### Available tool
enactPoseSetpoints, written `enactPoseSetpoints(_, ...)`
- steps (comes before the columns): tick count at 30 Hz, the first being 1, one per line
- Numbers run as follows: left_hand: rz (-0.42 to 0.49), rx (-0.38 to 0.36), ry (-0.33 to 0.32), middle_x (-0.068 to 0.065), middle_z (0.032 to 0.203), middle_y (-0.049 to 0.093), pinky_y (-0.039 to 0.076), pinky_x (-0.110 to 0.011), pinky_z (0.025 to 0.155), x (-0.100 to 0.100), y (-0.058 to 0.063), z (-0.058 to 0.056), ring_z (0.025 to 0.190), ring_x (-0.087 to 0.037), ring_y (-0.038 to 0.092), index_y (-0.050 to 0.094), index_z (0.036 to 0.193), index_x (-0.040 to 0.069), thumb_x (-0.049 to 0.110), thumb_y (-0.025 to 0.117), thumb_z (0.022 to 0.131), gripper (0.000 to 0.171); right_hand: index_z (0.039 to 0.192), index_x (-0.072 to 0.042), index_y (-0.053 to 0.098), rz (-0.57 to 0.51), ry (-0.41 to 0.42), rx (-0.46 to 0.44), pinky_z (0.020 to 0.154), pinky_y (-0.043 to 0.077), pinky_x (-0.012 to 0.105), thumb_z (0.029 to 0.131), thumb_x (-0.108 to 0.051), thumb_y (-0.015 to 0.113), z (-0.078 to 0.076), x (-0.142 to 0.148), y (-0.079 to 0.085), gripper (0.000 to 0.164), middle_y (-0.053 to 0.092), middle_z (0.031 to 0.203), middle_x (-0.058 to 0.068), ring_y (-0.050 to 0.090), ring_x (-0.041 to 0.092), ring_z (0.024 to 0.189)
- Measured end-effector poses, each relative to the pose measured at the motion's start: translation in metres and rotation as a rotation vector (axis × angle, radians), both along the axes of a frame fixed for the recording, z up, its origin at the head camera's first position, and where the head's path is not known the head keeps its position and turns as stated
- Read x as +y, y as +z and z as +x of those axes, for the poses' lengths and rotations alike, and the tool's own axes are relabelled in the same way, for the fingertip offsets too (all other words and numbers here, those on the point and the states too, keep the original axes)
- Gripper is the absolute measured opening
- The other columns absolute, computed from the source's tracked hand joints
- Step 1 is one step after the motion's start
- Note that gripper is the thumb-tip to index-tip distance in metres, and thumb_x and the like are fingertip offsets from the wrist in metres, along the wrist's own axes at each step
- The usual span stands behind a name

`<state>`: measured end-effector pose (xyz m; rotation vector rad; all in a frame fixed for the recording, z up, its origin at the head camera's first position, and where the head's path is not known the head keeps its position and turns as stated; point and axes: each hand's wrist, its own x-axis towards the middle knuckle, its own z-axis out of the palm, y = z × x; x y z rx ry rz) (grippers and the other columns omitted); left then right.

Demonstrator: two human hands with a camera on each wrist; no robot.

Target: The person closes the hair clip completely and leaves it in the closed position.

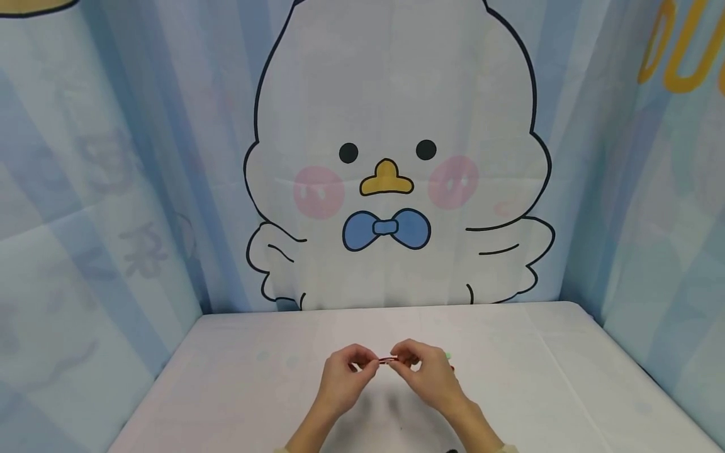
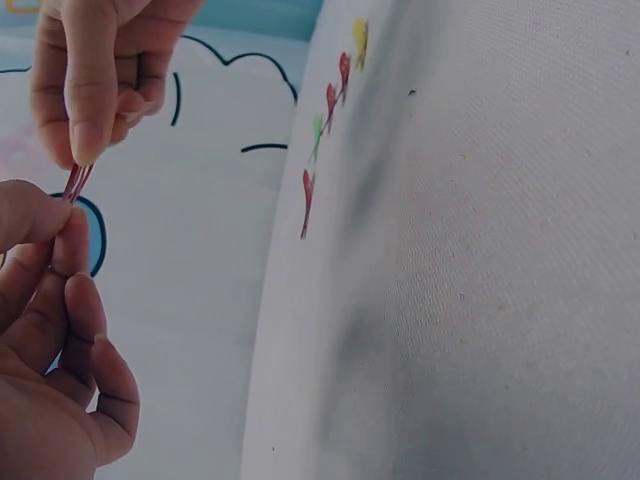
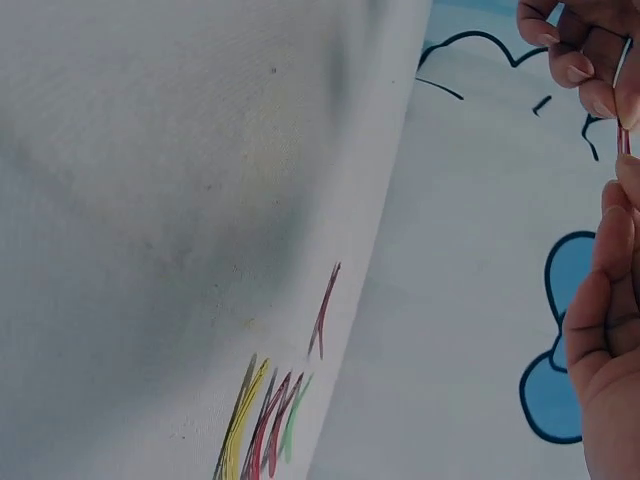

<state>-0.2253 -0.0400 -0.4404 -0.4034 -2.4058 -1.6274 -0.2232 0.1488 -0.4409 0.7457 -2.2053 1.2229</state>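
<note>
A thin dark-red piece (image 1: 387,360), seemingly a slim hair clip, is stretched between both hands above the white table. My left hand (image 1: 342,377) pinches one end between thumb and index finger. At the other end, my right hand (image 1: 427,377) has it between thumb and fingertips. In the left wrist view, its narrow parallel strands (image 2: 78,182) show between the two sets of fingertips; both ends are covered by fingers. Similar pieces lie beyond the hands on the table: a lone red one (image 2: 307,203), a green one (image 2: 317,137), two more red ones (image 2: 330,107) and a yellow one (image 2: 361,43).
The white-covered table (image 1: 538,390) ends at a back curtain (image 1: 396,270) printed with a white bird in a blue bow tie. Blue side curtains (image 1: 651,251) flank it. A small dark object (image 1: 452,450) shows at the bottom frame edge.
</note>
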Motion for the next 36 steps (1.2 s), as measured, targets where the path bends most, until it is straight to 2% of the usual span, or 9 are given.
enactPoseSetpoints(4, 0.001, -0.024, -0.006, 0.005, 0.076, 0.064, 0.044, -0.026, 0.066, -0.001, 0.0, 0.0, 0.074, -0.011, 0.058, 0.072, 0.089, 0.007, 0.008, 0.076, 0.086, 0.005, 0.089, -0.01, 0.069, 0.058, 0.026, 0.048, 0.062, 0.054, 0.033, 0.076, 0.009, 0.082, 0.0, 0.001, 0.0, 0.026, 0.065, 0.079, -0.011, 0.059, 0.002, 0.069)
enactPoseSetpoints(10, 0.001, -0.04, -0.028, 0.004, 0.079, 0.064, 0.044, -0.027, 0.067, -0.002, 0.001, -0.001, 0.078, -0.014, 0.058, 0.071, 0.091, 0.007, 0.009, 0.075, 0.089, 0.005, 0.089, -0.01, 0.068, 0.156, 0.0, 0.137, 0.063, 0.054, 0.03, 0.076, 0.007, 0.083, -0.002, 0.001, 0.001, 0.026, 0.066, 0.081, -0.009, 0.058, 0.002, 0.071)
enactPoseSetpoints(18, -0.012, -0.029, -0.045, 0.006, 0.081, 0.064, 0.045, -0.027, 0.067, -0.005, -0.004, -0.004, 0.079, -0.013, 0.058, 0.071, 0.093, 0.01, 0.011, 0.075, 0.089, 0.005, 0.09, -0.011, 0.069, 0.227, -0.005, 0.153, 0.065, 0.049, 0.028, 0.079, 0.001, 0.083, -0.002, 0.004, 0.0, 0.021, 0.065, 0.082, -0.01, 0.057, 0.002, 0.072)
enactPoseSetpoints(23, -0.027, -0.017, -0.042, 0.008, 0.085, 0.065, 0.044, -0.028, 0.069, -0.01, -0.009, -0.003, 0.081, -0.011, 0.059, 0.07, 0.097, 0.012, 0.015, 0.075, 0.09, 0.009, 0.091, -0.012, 0.07, 0.25, -0.01, 0.14, 0.066, 0.05, 0.029, 0.08, -0.001, 0.082, -0.005, 0.011, -0.001, 0.02, 0.066, 0.083, -0.01, 0.057, 0.003, 0.073)
enactPoseSetpoints(28, -0.058, -0.033, -0.018, 0.009, 0.087, 0.065, 0.045, -0.029, 0.072, -0.016, -0.012, 0.0, 0.084, -0.011, 0.059, 0.069, 0.099, 0.014, 0.017, 0.075, 0.091, 0.01, 0.092, -0.011, 0.071, 0.238, -0.009, 0.084, 0.067, 0.054, 0.03, 0.08, 0.001, 0.082, -0.01, 0.021, -0.003, 0.02, 0.066, 0.084, -0.009, 0.059, 0.004, 0.074)
enactPoseSetpoints(36, -0.061, -0.061, -0.002, 0.008, 0.09, 0.067, 0.044, -0.031, 0.074, -0.024, -0.014, 0.0, 0.087, -0.016, 0.059, 0.07, 0.101, 0.01, 0.017, 0.075, 0.091, 0.014, 0.091, -0.012, 0.072, 0.22, -0.013, -0.016, 0.066, 0.053, 0.035, 0.082, 0.0, 0.082, -0.021, 0.034, -0.012, 0.018, 0.065, 0.083, -0.013, 0.058, 0.002, 0.073)
